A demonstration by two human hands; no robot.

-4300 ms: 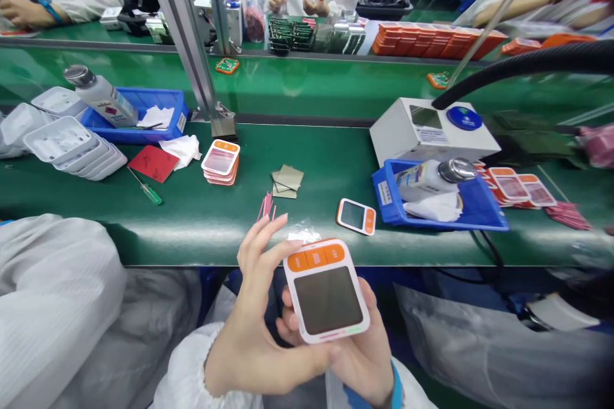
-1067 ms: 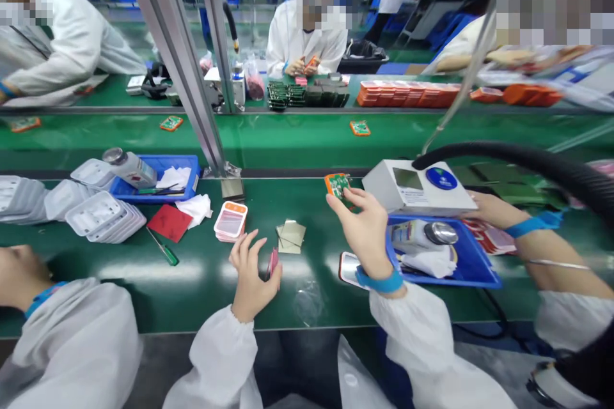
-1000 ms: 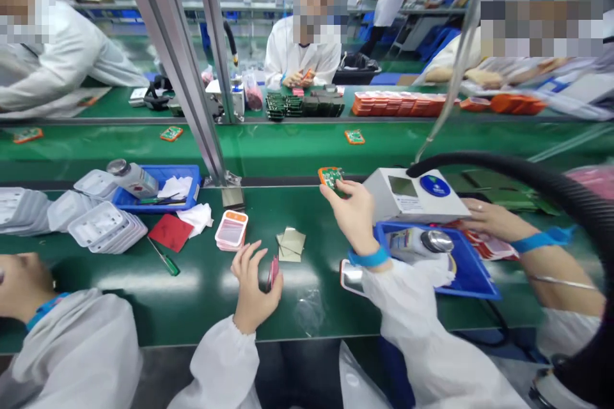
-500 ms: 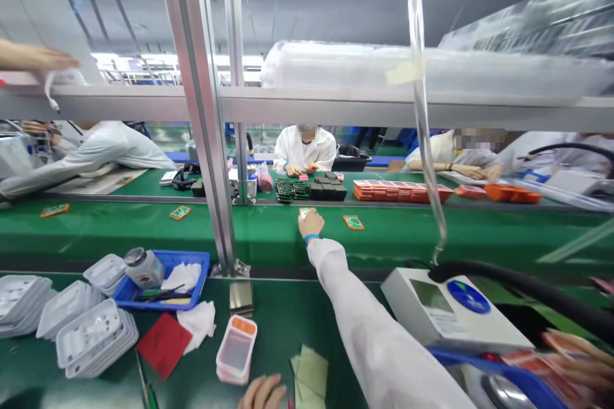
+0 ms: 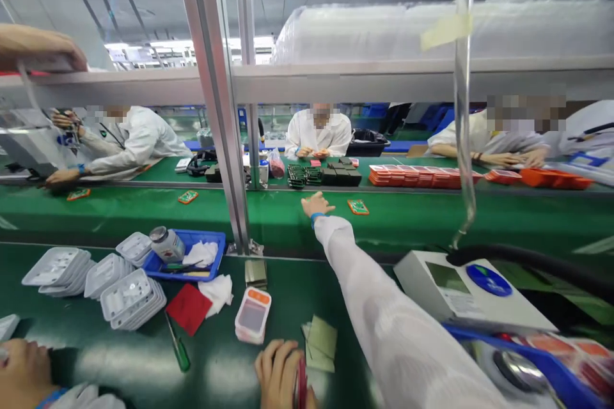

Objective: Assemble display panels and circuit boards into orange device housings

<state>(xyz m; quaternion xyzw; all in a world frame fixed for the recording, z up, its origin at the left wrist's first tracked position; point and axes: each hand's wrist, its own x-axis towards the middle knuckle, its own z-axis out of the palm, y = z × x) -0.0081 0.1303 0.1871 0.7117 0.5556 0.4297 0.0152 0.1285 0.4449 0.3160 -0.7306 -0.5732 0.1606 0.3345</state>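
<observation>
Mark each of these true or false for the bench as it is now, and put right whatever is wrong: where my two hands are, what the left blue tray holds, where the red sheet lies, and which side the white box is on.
1. The right hand is stretched out over the green belt. True.
2. The left hand is inside the left blue tray. False: the left hand is low over the bench, with pink strips at its fingers.
3. A metal-capped bottle is in the left blue tray. True.
4. The red sheet lies in a tray. False: the red sheet is on the bench, by the white cloth.
5. The white box is right of the nearer metal post. True.
</observation>
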